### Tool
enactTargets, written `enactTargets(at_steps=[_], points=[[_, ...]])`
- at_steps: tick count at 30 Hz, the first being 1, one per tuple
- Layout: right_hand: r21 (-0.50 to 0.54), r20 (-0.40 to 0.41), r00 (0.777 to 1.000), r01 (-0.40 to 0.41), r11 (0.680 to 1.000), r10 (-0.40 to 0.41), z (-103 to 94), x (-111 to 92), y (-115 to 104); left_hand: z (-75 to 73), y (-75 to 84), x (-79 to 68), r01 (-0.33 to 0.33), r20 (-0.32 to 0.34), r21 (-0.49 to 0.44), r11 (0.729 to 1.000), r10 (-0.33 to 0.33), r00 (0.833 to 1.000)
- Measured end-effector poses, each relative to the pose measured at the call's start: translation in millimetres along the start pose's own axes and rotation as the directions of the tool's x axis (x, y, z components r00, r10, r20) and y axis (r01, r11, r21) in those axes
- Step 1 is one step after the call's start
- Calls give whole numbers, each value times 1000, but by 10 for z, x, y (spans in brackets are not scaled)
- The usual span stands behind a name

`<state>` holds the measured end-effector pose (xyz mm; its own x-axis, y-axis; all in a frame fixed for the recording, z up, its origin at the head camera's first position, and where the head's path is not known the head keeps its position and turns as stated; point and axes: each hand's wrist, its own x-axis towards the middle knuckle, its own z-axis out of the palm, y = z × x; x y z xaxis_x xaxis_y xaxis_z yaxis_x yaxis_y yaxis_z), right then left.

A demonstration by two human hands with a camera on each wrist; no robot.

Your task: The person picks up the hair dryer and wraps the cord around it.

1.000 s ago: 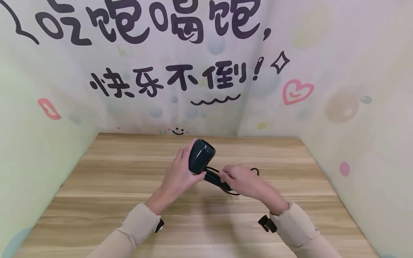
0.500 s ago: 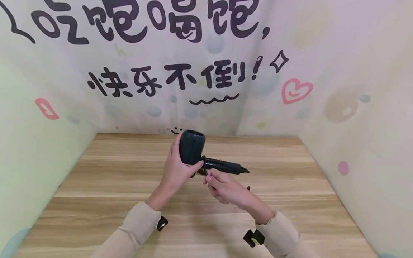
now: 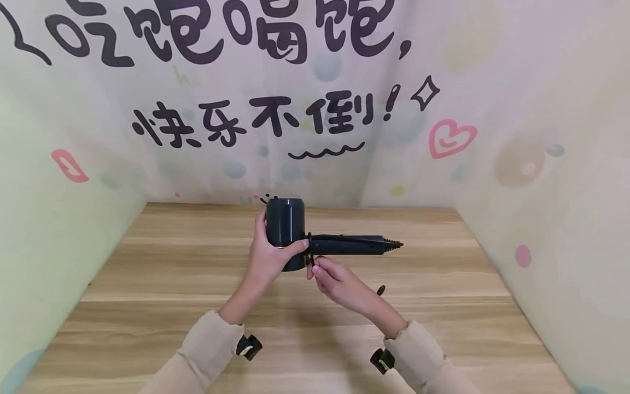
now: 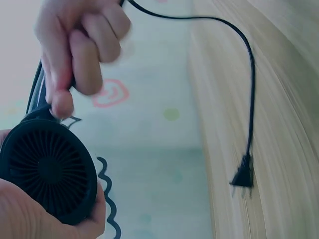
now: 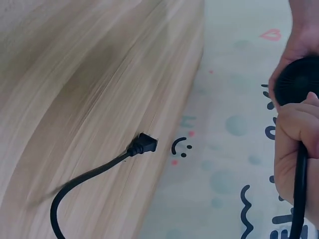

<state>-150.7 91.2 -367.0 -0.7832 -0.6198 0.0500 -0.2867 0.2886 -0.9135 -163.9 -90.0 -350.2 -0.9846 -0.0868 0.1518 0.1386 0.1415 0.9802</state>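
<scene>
My left hand [image 3: 263, 260] grips the barrel of a dark hair dryer [image 3: 287, 219], thumb across its side near the neck. The handle [image 3: 349, 245] points right, almost level. A black power cord runs along the handle and loops round its neck. Just below that neck my right hand [image 3: 339, 282] pinches the cord with curled fingers. In the left wrist view, the dryer's round slatted vent [image 4: 50, 169] faces the camera. The cord's free length [image 4: 252, 84] hangs in a bend there, ending in a black plug [image 4: 243, 174]. The right wrist view shows the plug [image 5: 144, 143] too.
A wood-grain table [image 3: 147, 284] lies beneath both hands. Pale printed cloth walls [image 3: 315, 175] with dark lettering stand behind it and at the sides. Each sleeve cuff carries a small black device, such as the left one [image 3: 249, 347].
The dryer has turned so its handle swings up from slanting downward to level, and its barrel has shifted left. My right hand has moved from beside the handle to below its neck, bringing the cord.
</scene>
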Motion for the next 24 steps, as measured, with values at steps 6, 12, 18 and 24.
enactTargets(at_steps=[6, 12, 18, 24], points=[[-89, -19, 999, 38, 995, -40, -41, 32, 35, 23, 87, -33, 105, 43, -110, 988, -100, 994], [-272, -61, 992, 87, 958, -107, -121, 15, 71, 25, 111, -62, 169, 99, -119, 978, -158, 983], [-427, -102, 977, 125, 895, -186, -206, 12, 115, 15, 94, -79, 180, 142, -114, 977, -163, 976], [-517, -128, 971, 108, 849, -202, -245, -16, 159, 35, 68, -84, 180, 157, -85, 980, -165, 974]])
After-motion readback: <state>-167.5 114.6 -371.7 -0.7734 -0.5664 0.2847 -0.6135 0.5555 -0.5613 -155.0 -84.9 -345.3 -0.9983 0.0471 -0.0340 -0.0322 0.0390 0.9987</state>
